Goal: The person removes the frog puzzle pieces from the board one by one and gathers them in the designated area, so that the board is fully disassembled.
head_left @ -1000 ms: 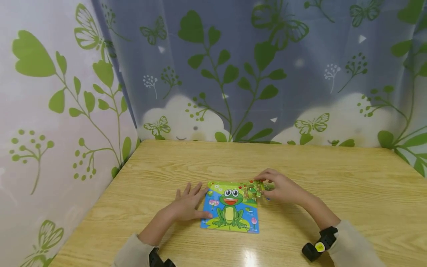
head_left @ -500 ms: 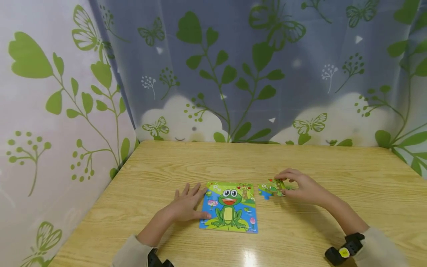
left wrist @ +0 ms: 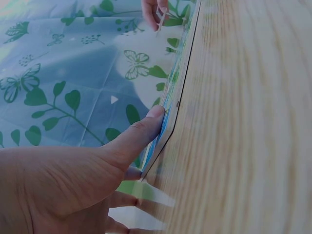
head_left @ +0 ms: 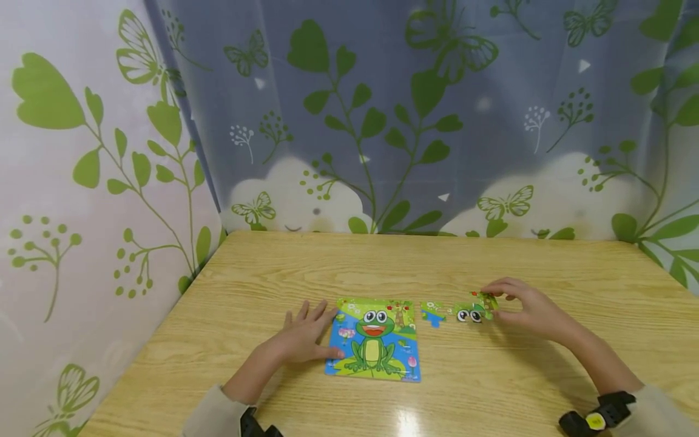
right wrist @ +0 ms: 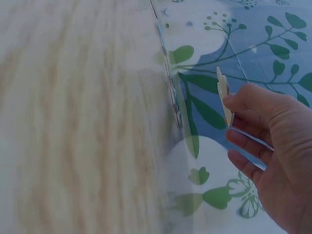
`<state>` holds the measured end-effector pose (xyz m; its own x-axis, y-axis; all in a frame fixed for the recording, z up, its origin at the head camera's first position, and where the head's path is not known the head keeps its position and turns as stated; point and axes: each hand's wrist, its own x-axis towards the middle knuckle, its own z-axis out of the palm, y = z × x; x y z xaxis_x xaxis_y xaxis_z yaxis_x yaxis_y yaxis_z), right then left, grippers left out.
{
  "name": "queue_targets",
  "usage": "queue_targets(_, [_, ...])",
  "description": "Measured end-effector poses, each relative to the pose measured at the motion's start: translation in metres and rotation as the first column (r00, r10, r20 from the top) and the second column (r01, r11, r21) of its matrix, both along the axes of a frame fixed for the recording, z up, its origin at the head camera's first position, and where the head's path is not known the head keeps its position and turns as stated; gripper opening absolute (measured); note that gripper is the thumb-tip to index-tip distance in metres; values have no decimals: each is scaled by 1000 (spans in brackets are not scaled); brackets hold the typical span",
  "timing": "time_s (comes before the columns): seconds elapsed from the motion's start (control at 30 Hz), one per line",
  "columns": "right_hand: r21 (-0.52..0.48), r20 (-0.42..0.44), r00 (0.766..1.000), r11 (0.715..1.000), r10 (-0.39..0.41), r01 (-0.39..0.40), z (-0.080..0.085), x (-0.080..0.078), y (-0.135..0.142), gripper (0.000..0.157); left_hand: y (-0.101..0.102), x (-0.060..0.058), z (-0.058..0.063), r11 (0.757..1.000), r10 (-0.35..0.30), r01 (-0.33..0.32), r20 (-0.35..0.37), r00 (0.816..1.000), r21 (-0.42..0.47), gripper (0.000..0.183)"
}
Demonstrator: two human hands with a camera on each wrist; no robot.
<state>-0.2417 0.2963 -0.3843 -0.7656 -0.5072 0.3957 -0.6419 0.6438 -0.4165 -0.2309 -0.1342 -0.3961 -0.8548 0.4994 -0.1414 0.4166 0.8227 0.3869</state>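
A square frog puzzle board lies flat on the table. My left hand rests at its left side with fingers spread, the thumb on the board's edge; in the left wrist view the left thumb touches that edge. To the right of the board my right hand pinches a puzzle piece with a tree and red apples, and the right wrist view shows this piece edge-on, tilted up off the table. Near it lie a puzzle piece with frog eyes and a blue-and-green corner piece.
The wooden table runs back to a curtain with leaf and butterfly prints. Another printed curtain stands along the left. Dark camera straps sit on both wrists.
My right hand has moved right from the board's top right corner, with the tree piece in its grip. The corner and frog-eye pieces now lie uncovered right of the board. My left hand stays put.
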Motion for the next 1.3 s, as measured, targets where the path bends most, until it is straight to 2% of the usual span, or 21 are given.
queue_targets(0.3, [6, -15, 998, 998, -56, 56, -8, 1, 21, 37, 0, 0, 0, 1000, 4, -4, 0, 1000, -1, 89])
queue_targets(0.5, [-1, 23, 997, 997, -73, 73, -14, 0, 28, 36, 0, 1, 0, 1000, 10, -10, 3, 1000, 7, 88])
queue_targets(0.73, [-2, 74, 995, 998, -70, 70, -21, -2, 34, 33, 0, 2, 2, 1000, 7, -7, 6, 1000, 13, 87])
queue_targets(0.97, [-8, 65, 997, 999, -33, 34, -29, -4, 38, 29, 1, 2, 1, 1000, 11, -11, 11, 1000, 11, 87])
queue_targets(1.3, [31, 89, 995, 999, -41, 38, -28, -3, 37, 25, 1, 2, 3, 1000, 8, -8, 11, 1000, 11, 87])
